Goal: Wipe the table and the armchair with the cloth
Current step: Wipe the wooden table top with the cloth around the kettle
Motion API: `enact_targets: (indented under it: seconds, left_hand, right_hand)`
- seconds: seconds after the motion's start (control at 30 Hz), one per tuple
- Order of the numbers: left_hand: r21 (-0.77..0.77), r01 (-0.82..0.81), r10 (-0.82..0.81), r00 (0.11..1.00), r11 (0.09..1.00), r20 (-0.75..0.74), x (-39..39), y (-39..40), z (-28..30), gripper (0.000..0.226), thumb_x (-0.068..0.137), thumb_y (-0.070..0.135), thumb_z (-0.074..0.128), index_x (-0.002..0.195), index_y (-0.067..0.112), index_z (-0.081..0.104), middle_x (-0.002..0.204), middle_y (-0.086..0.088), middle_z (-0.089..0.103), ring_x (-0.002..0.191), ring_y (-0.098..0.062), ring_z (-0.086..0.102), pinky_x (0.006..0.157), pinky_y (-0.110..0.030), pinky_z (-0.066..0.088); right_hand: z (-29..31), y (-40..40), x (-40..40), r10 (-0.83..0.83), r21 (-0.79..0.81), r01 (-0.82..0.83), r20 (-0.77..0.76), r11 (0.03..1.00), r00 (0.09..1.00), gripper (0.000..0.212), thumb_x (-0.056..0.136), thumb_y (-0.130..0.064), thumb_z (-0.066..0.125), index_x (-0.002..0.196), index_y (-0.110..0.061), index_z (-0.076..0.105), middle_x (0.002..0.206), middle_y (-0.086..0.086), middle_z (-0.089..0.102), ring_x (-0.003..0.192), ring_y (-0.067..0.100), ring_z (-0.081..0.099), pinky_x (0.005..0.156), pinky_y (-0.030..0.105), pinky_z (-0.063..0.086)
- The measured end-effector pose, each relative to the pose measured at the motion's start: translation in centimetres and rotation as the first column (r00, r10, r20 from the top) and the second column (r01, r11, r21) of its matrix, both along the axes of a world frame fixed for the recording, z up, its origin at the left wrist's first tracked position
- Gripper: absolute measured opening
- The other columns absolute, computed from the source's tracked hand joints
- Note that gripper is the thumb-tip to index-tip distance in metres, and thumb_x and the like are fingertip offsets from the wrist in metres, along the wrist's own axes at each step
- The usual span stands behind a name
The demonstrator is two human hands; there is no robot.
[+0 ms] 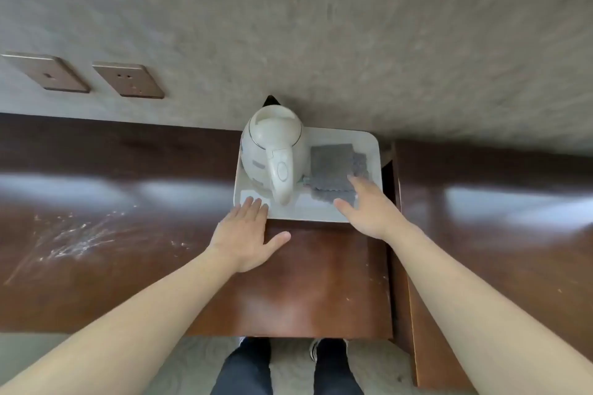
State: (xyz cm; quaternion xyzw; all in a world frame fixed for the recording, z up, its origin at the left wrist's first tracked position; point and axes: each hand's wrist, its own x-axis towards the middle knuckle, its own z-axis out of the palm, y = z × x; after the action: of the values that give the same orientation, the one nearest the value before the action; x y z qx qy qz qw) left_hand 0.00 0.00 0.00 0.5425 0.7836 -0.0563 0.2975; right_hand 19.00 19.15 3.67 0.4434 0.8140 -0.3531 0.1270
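Right hand (369, 213) spread flat over grey cloth (333, 167) on white tray (373, 144), perhaps touching it, left hand (247, 234) open at tray's near edge, kettle (272, 151) between, brown table (96, 234).

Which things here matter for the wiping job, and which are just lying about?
For the job:
- grey cloth, on the white tray
- brown table, white smears on its left part
- right hand, touching the cloth
- left hand, fingertips on the tray's edge

Lying about:
- white kettle
- two wall sockets
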Motion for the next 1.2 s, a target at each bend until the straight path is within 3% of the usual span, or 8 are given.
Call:
enact_targets:
  seconds: [0.17,0.3,0.4,0.5,0.67,0.87,1.07,1.2]
  left_hand:
    - [0.074,0.007,0.002,0.993,0.997,-0.117,1.3,1.0,-4.3,0.105,0.085,0.082,0.004,0.159,0.008,0.009,0.168,-0.01,0.009,0.156,-0.025,-0.003,0.126,-0.04,-0.001]
    - [0.176,-0.047,0.071,0.988,0.983,-0.137,2.3,2.1,-5.7,0.106,0.083,0.086,0.016,0.158,0.01,0.019,0.163,-0.014,0.027,0.154,-0.031,0.015,0.126,-0.044,0.012]
    - [0.252,-0.026,0.075,0.98,0.967,-0.185,2.8,2.1,-6.6,0.109,0.077,0.089,0.036,0.151,0.009,0.034,0.152,-0.016,0.043,0.144,-0.036,0.036,0.121,-0.048,0.026]
    - [0.325,0.028,0.057,0.967,0.945,-0.25,2.6,1.9,-7.3,0.11,0.069,0.089,0.048,0.143,0.008,0.042,0.138,-0.017,0.052,0.13,-0.037,0.042,0.113,-0.05,0.038]
    - [0.351,0.067,0.049,0.95,0.934,-0.31,2.7,1.7,-8.3,0.112,0.064,0.09,0.057,0.138,0.007,0.048,0.133,-0.018,0.053,0.129,-0.038,0.045,0.114,-0.052,0.037]
    - [0.352,0.089,0.039,0.94,0.932,-0.34,2.6,1.6,-8.9,0.112,0.066,0.091,0.053,0.14,0.007,0.047,0.137,-0.017,0.049,0.134,-0.035,0.039,0.118,-0.05,0.031]
    - [0.294,0.103,0.0,0.944,0.95,-0.331,2.5,1.5,-8.4,0.122,0.065,0.094,0.048,0.15,0.006,0.036,0.149,-0.019,0.042,0.144,-0.036,0.033,0.12,-0.05,0.029]
    - [0.212,0.17,-0.1,0.946,0.962,-0.308,1.9,1.1,-8.3,0.128,0.066,0.099,0.024,0.157,0.01,0.009,0.163,-0.016,0.02,0.153,-0.035,0.013,0.125,-0.049,0.015]
  right_hand:
    - [-4.6,2.3,-1.0,0.057,0.079,-0.059,0.028,0.995,0.998,0.078,0.096,-0.051,0.05,0.157,-0.019,0.013,0.165,0.006,0.013,0.151,0.025,0.005,0.122,0.041,0.011]
    - [-7.8,4.3,-2.6,0.103,0.179,-0.11,0.049,0.978,0.993,0.083,0.094,-0.055,0.05,0.157,-0.019,0.009,0.165,0.007,0.003,0.151,0.03,-0.006,0.122,0.044,0.004]
    - [-10.0,4.7,-3.5,0.114,0.267,-0.132,0.083,0.955,0.99,0.09,0.089,-0.065,0.047,0.157,-0.022,0.007,0.165,0.007,-0.001,0.15,0.033,-0.009,0.121,0.048,0.001]
    - [-11.7,4.7,-4.5,0.109,0.319,-0.134,0.095,0.938,0.99,0.096,0.083,-0.077,0.041,0.157,-0.028,0.002,0.165,0.004,-0.006,0.15,0.032,-0.012,0.12,0.05,-0.003]
    - [-14.0,3.6,-5.3,0.077,0.389,-0.116,0.113,0.914,0.991,0.103,0.076,-0.088,0.028,0.155,-0.033,-0.009,0.164,0.002,-0.018,0.147,0.031,-0.024,0.116,0.054,-0.017]
    - [-15.5,3.1,-5.3,0.081,0.498,-0.12,0.1,0.859,0.992,0.076,0.093,-0.065,0.02,0.156,-0.029,-0.003,0.165,0.007,-0.012,0.148,0.035,-0.019,0.116,0.058,-0.015]
    - [-14.8,3.2,-5.4,0.036,0.441,-0.043,0.025,0.896,0.999,0.061,0.102,-0.043,0.032,0.156,-0.032,0.006,0.166,0.002,-0.003,0.15,0.03,-0.013,0.118,0.052,-0.015]
    - [-13.0,2.9,-5.8,-0.262,0.096,0.286,-0.201,0.954,0.944,0.056,0.102,-0.044,0.034,0.154,-0.034,0.02,0.165,-0.001,0.008,0.151,0.026,-0.004,0.121,0.047,-0.005]
